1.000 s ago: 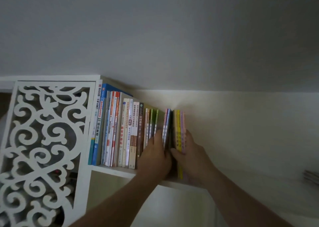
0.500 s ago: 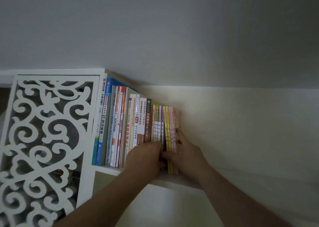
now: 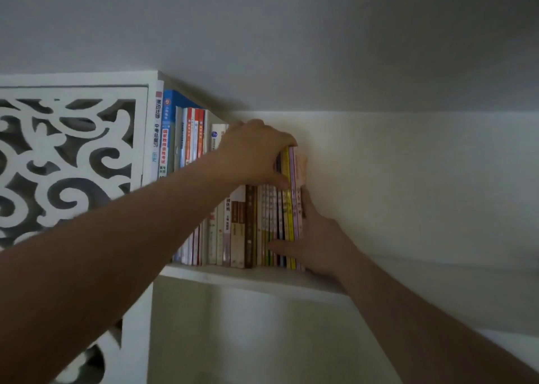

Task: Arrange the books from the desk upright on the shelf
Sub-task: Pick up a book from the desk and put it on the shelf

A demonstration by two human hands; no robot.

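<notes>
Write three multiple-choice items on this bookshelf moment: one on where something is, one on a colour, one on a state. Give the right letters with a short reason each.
1. Where does the left hand lie?
A. Over the tops of the books
B. On the shelf board
C. On the carved panel

2. What colour is the spine just left of the pink spine at the row's right end?
A. Blue
B. Yellow
C. Brown

3. How do the books stand on the shelf?
A. Stacked flat
B. Upright, packed side by side
C. Leaning far right

Answers:
1 A: its fingers curl over the top edges.
2 B: the yellow spine sits beside the pink one.
3 B: the spines run vertically in a close row, and the right hand presses against the end book.
</notes>
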